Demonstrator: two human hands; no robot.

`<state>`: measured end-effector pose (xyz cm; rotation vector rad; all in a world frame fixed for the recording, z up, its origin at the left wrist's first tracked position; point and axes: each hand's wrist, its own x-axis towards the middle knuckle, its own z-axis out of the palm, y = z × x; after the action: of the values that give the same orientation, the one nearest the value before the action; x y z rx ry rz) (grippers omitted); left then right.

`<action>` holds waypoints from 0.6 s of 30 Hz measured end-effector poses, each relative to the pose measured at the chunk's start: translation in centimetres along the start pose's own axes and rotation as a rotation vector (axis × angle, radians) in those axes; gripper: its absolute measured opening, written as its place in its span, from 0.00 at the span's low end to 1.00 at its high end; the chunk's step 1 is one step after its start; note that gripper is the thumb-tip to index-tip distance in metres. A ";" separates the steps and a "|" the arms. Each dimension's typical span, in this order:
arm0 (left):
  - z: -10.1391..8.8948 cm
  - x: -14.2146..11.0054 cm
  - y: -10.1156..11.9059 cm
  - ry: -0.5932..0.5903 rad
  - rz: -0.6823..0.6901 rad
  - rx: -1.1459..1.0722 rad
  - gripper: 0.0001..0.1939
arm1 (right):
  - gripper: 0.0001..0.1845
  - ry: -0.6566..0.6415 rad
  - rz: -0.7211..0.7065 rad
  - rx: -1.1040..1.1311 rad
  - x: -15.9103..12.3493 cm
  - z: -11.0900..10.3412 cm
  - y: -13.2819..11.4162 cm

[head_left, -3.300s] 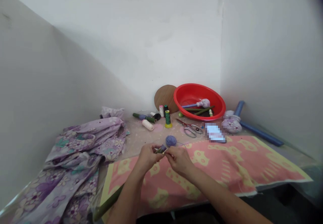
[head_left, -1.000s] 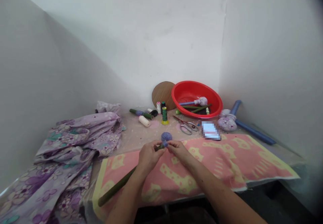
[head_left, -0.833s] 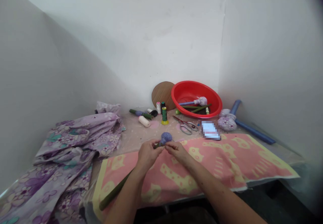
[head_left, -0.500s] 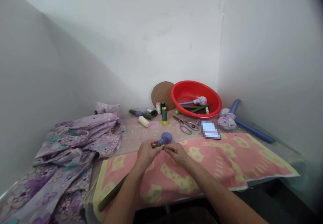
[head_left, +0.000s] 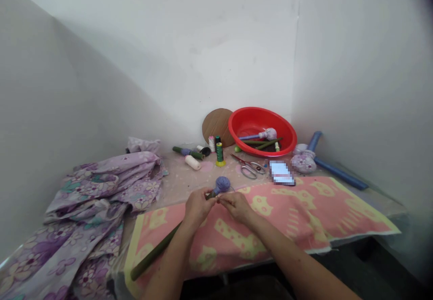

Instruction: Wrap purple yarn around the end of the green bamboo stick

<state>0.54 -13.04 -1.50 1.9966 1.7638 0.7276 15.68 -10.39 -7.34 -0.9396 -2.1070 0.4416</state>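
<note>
Left hand [head_left: 198, 209] closed around a green rod [head_left: 152, 251], which runs off toward 7 o'clock across a pink-and-yellow towel [head_left: 287, 214]. Purple yarn ball [head_left: 222, 184] sits on the rod's upper end, at 1 o'clock from that hand. Right hand [head_left: 238, 207] pinched closed at the ball's base; exact grip too small to tell. On the counter [head_left: 179, 178] at 12 o'clock: green thread cone [head_left: 219, 153]. At 1 o'clock: steel scissors [head_left: 250, 170] and red plastic basin [head_left: 233, 131]. Purple floral cloth [head_left: 101, 187] at 9 o'clock.
</note>
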 end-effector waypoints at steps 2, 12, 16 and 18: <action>-0.1 -0.1 0.2 -0.001 -0.014 0.021 0.16 | 0.13 -0.002 -0.014 -0.036 0.0 -0.1 -0.2; 0.9 -0.4 0.0 0.082 0.003 0.205 0.16 | 0.12 0.017 -0.057 -0.137 -0.3 -0.7 -1.2; 1.1 -0.5 0.2 0.065 -0.028 0.226 0.16 | 0.11 0.035 -0.102 -0.186 -0.4 -0.9 -1.2; 1.2 -0.6 0.3 0.059 -0.045 0.234 0.15 | 0.11 0.051 -0.128 -0.223 -0.4 -1.1 -1.2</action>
<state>1.47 -13.64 -2.34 2.0939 2.0024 0.5950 16.11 -11.52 -6.12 -0.9229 -2.1856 0.1181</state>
